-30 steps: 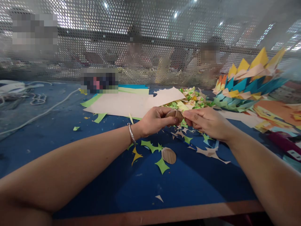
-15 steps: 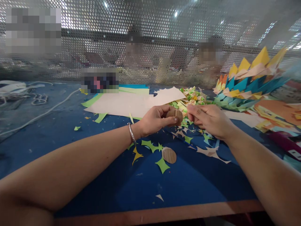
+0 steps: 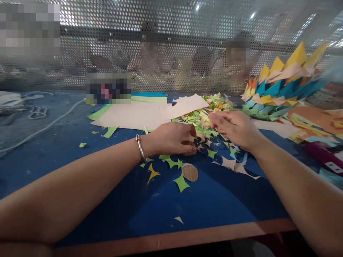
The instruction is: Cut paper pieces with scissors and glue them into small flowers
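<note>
My left hand (image 3: 174,138), with a silver bangle at its wrist, is low over the blue tabletop, fingers curled down. A round brown disc is mostly hidden under them; only a blurred bit shows. Closed in a pinch, my right hand (image 3: 232,127) holds a slim tool whose thin tip points left; its kind is hidden by the fingers. Just behind that tip is a heap of small green, yellow and cream folded paper pieces (image 3: 193,120). In front of my left hand lies another round disc (image 3: 190,172) with a striped, wood-like face, beside a green paper scrap (image 3: 181,183).
Large pale paper sheets (image 3: 128,113) lie behind my left hand. A layered model of pointed coloured paper (image 3: 281,87) stands at right, near orange paper (image 3: 311,119) and a purple object (image 3: 321,153). White cable (image 3: 53,123) runs at left. Perforated metal panel (image 3: 177,46) rises behind.
My left hand has moved down and slightly left from the right hand, turning its back up over the disc it held. The right hand keeps its pinch. The view has shifted slightly.
</note>
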The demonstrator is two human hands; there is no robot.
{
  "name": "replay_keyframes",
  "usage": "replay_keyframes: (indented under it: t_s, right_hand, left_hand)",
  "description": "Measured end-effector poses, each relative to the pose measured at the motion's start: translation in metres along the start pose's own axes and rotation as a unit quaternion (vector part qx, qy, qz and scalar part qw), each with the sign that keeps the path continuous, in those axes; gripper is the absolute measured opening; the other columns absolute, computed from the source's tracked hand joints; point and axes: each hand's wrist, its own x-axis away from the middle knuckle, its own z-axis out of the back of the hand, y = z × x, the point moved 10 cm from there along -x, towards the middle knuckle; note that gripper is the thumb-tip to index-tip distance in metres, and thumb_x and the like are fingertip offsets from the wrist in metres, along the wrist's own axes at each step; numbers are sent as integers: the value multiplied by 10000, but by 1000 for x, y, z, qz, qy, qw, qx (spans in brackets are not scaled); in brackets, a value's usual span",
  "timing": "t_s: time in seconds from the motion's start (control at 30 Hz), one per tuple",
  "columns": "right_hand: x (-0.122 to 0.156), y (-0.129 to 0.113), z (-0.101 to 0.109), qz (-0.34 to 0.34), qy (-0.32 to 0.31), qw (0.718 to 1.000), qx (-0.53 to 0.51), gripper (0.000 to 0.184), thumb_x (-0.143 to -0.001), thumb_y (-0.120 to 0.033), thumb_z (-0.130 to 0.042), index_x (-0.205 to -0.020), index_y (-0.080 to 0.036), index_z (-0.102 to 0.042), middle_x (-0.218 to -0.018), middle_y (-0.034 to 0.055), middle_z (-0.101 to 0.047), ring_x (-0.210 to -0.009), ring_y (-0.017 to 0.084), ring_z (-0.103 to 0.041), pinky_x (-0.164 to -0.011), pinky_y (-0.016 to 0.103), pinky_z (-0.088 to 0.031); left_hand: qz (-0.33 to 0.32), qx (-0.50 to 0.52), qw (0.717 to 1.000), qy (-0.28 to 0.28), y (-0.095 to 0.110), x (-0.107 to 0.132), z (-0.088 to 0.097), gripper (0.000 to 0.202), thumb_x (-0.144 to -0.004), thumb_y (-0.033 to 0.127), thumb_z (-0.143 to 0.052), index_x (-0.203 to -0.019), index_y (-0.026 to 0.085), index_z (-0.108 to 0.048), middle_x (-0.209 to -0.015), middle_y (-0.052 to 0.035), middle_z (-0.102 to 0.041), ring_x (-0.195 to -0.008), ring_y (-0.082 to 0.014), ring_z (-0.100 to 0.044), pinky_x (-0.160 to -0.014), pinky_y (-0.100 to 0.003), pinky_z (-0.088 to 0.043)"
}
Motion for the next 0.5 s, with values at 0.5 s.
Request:
replay_keyframes:
  t_s: [0.5]
  right_hand:
    - [-4,-8,-4,42,-11,981,191,593,-891,-731,-381,-659,-211,-545,-502,-27,-339,-486,132,-372,-505,299,-259]
  left_hand:
    - [-42,-85,995,-4,6,6,15,270,-750,381,-619,-840,145,-713,-900,-117,-662,-847,-248,-571,-733,-324,-411]
